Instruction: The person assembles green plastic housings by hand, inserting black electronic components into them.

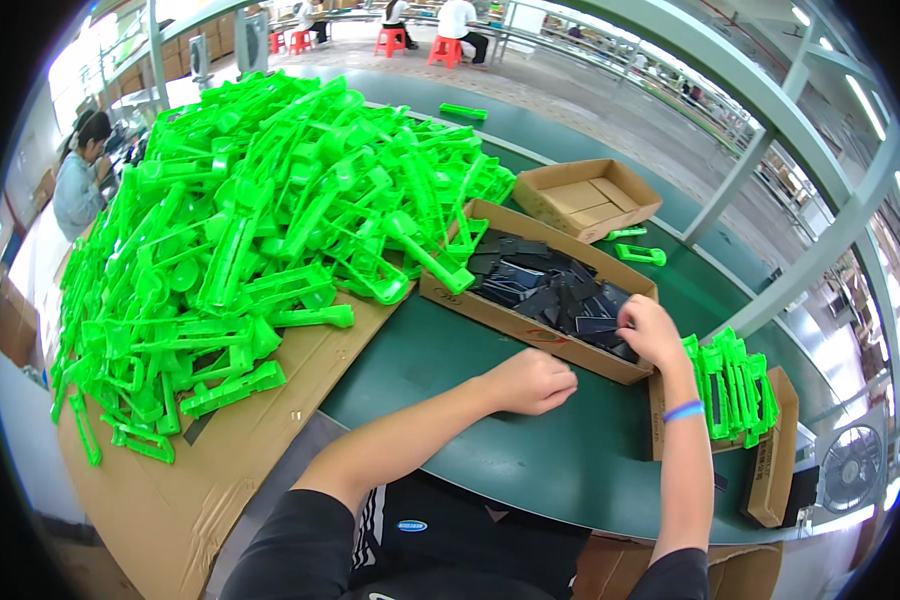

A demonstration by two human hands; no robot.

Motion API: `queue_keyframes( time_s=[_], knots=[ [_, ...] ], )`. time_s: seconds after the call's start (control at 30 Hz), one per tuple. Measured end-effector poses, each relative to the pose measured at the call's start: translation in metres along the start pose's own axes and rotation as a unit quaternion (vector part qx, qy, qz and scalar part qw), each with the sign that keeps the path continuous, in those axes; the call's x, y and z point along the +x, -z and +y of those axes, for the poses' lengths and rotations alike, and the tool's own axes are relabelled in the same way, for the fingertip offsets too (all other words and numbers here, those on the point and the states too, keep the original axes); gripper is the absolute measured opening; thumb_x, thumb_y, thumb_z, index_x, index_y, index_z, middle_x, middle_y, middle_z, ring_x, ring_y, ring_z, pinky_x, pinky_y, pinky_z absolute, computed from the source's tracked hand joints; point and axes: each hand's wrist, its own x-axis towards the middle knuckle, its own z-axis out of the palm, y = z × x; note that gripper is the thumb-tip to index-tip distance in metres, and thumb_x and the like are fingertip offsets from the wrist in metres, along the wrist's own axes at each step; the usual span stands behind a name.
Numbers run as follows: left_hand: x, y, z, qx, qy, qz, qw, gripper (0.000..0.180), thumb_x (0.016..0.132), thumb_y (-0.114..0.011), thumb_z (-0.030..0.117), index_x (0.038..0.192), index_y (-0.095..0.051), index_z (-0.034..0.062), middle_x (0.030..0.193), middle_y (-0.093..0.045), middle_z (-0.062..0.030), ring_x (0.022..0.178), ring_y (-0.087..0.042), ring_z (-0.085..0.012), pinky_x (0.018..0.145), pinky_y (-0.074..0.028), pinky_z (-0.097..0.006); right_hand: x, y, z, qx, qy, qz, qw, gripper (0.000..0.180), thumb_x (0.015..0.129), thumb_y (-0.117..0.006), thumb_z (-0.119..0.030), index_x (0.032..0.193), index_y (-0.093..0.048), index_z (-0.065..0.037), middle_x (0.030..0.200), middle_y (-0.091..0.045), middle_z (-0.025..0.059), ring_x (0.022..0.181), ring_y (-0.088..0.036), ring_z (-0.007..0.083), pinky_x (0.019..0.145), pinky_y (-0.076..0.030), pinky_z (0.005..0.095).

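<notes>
Green plastic parts [235,275] make a high heap on the left, and dark flat panels [540,300] lie loose in the long cardboard box [505,325] at the centre. From my distant place I see the right hand [652,332] at the right end of this box, its fingers bent close together at one panel's edge; whether they truly grip it, I cannot tell. The left hand [535,382] is closed like a fist, just beside the box's near wall; nothing shows in it, but its inside is hidden from me. The panels overlap, so I think a weak pinch could slip, or drag a second one along. My other worry is the heap: it is tangled and reaches the box's left end, so a bump could drop green parts among the panels.
</notes>
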Motion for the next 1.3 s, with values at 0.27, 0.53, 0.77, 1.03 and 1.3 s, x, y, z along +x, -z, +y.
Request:
queue_keyframes(
  time_s=[0.27,0.53,0.77,1.03,1.3],
  knots=[
    [0.002,0.075,-0.039,0.435,0.293,0.25,0.814,0.019,0.069,-0.062,0.009,0.088,-0.057,0.0072,0.101,-0.052,-0.0114,0.101,-0.048,-0.0311,0.083,-0.037,-0.046,-0.09,-0.05,-0.046,0.404,-0.114,0.311,0.852,0.006,0.08,-0.059,0.002,0.081,-0.053,-0.001,0.067,-0.056,0.0028,0.055,-0.055,0.0076,0.053,-0.043,0.0202],
    [-0.011,0.079,-0.048,0.357,0.256,0.26,0.86,0.015,0.066,-0.058,-0.005,0.078,-0.056,0.0041,0.086,-0.056,-0.0106,0.09,-0.054,-0.0297,0.081,-0.041,-0.043,-0.115,-0.087,-0.055,0.348,-0.118,0.335,0.868,0.008,0.078,-0.062,-0.001,0.08,-0.055,-0.001,0.068,-0.056,0.0039,0.059,-0.053,0.0087,0.057,-0.044,0.0219],
    [0.013,0.033,-0.007,0.243,-0.028,0.143,0.959,0.023,0.054,-0.055,-0.008,0.074,-0.056,0.0033,0.078,-0.057,-0.0091,0.078,-0.057,-0.028,0.072,-0.045,-0.038,-0.116,-0.087,-0.044,0.415,-0.147,0.385,0.811,0.009,0.081,-0.061,-0.001,0.081,-0.053,-0.001,0.068,-0.054,0.0001,0.059,-0.049,0.0043,0.055,-0.041,0.0188],
    [0.029,-0.022,0.055,0.031,-0.19,-0.142,0.971,0.036,0.071,-0.059,0.013,0.107,-0.061,0.0104,0.116,-0.055,-0.0127,0.102,-0.056,-0.0256,0.077,-0.045,-0.04,-0.11,-0.087,-0.036,0.596,-0.187,0.368,0.689,0.009,0.087,-0.056,-0.006,0.086,-0.048,-0.004,0.072,-0.052,0.0011,0.059,-0.053,0.0067,0.051,-0.043,0.0192],
    [0.018,-0.026,0.025,0.034,-0.014,0.056,0.998,0.031,0.064,-0.058,-0.007,0.093,-0.06,0.0017,0.094,-0.057,-0.0125,0.085,-0.057,-0.0301,0.075,-0.045,-0.041,-0.108,-0.093,-0.045,0.634,-0.189,0.258,0.704,0.008,0.087,-0.055,-0.007,0.09,-0.048,-0.003,0.08,-0.057,0.0044,0.067,-0.06,0.011,0.055,-0.049,0.0217]
  ],
)
